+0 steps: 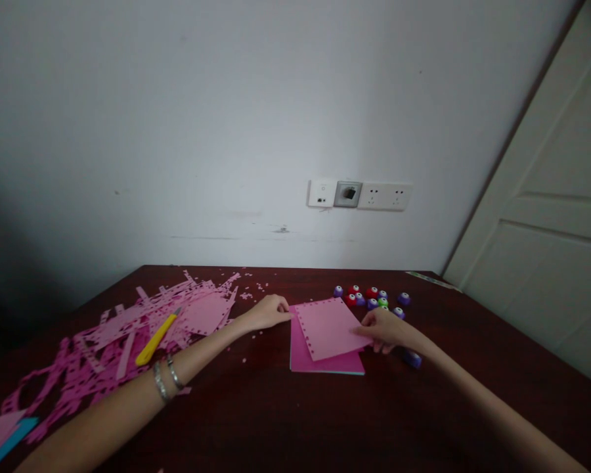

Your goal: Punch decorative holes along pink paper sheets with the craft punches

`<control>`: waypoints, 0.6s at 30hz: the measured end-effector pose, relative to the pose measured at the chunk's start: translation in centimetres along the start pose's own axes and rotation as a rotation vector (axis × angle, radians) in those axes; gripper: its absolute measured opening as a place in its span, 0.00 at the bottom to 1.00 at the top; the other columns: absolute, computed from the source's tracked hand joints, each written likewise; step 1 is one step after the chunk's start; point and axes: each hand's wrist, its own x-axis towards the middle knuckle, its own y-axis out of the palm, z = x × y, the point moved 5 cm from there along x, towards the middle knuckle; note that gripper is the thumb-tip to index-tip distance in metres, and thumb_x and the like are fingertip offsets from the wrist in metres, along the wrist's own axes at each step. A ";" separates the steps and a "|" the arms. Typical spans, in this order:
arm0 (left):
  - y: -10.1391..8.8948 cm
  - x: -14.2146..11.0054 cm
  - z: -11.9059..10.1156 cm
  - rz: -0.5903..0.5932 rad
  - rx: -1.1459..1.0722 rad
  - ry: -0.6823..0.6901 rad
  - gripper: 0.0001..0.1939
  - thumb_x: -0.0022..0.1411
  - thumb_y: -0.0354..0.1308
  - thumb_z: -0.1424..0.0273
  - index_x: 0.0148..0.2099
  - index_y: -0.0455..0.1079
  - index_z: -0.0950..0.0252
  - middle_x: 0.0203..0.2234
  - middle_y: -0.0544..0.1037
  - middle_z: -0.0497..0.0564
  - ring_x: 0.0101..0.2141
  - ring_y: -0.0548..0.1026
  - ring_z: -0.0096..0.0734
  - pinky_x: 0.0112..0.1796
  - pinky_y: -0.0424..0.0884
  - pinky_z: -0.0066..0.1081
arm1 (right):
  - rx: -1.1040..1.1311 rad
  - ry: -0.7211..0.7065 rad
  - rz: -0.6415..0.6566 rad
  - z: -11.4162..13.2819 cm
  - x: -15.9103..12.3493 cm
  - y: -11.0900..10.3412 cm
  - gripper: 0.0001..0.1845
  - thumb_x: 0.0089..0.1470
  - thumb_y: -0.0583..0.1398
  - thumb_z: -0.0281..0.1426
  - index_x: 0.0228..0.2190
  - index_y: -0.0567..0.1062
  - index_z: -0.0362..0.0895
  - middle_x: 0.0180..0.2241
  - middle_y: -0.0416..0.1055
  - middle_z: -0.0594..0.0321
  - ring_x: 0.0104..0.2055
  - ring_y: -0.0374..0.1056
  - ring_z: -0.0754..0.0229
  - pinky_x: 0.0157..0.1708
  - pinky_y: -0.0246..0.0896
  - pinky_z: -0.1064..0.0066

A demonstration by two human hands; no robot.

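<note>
Dark red-brown table (295, 420) against pale wall (201, 131); right hand (387, 328) pinching light pink sheet (328, 328), left hand (266, 313) at darker sheet's (303, 358) corner, pinch unclear.

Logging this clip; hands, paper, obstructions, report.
Right fingers on light pink sheet. Left fingers at darker stack's corner. Punched small craft punches beside right hand; scraps left.

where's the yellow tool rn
In the head view, the yellow tool lies on the left, on the pink paper scraps, beside the bracelets on the left arm.
</note>
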 end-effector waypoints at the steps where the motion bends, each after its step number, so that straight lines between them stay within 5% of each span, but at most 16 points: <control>1: 0.2 0.3 -0.1 -0.028 0.055 0.038 0.15 0.50 0.57 0.59 0.33 0.72 0.66 0.28 0.75 0.53 0.29 0.71 0.33 0.31 0.63 0.28 | -0.123 -0.028 -0.064 0.3 0.1 -0.3 0.16 0.41 0.63 0.42 0.18 0.71 0.42 0.15 0.70 0.59 0.16 0.65 0.61 0.15 0.55 0.73; 5: 1.0 2.0 -0.3 -0.059 0.206 0.037 0.27 0.43 0.60 0.51 0.40 0.70 0.67 0.36 0.72 0.59 0.38 0.69 0.43 0.37 0.63 0.33 | -0.549 -0.158 -0.299 1.9 0.4 -0.5 0.16 0.43 0.62 0.42 0.18 0.70 0.42 0.24 0.72 0.53 0.28 0.69 0.53 0.26 0.56 0.68; 11: 1.9 4.2 -0.7 0.096 0.293 -0.106 0.40 0.31 0.63 0.46 0.42 0.67 0.70 0.41 0.70 0.66 0.43 0.68 0.56 0.37 0.64 0.36 | -0.646 -0.159 -0.254 3.0 1.4 1.4 0.21 0.45 0.61 0.43 0.31 0.72 0.36 0.35 0.72 0.45 0.37 0.68 0.47 0.33 0.57 0.65; 14: 2.0 5.3 -0.6 0.087 0.294 -0.159 0.35 0.26 0.66 0.49 0.35 0.69 0.69 0.37 0.73 0.66 0.41 0.70 0.56 0.36 0.64 0.35 | -0.584 -0.135 -0.238 3.2 1.8 1.8 0.21 0.41 0.63 0.41 0.33 0.73 0.36 0.38 0.72 0.44 0.40 0.68 0.46 0.35 0.58 0.66; 18: 2.2 6.6 -0.2 0.135 0.167 -0.156 0.20 0.33 0.64 0.53 0.21 0.66 0.65 0.20 0.73 0.54 0.31 0.73 0.44 0.30 0.64 0.31 | -0.493 -0.117 -0.230 3.0 2.4 1.7 0.18 0.37 0.66 0.36 0.31 0.74 0.39 0.37 0.73 0.49 0.41 0.68 0.48 0.36 0.59 0.68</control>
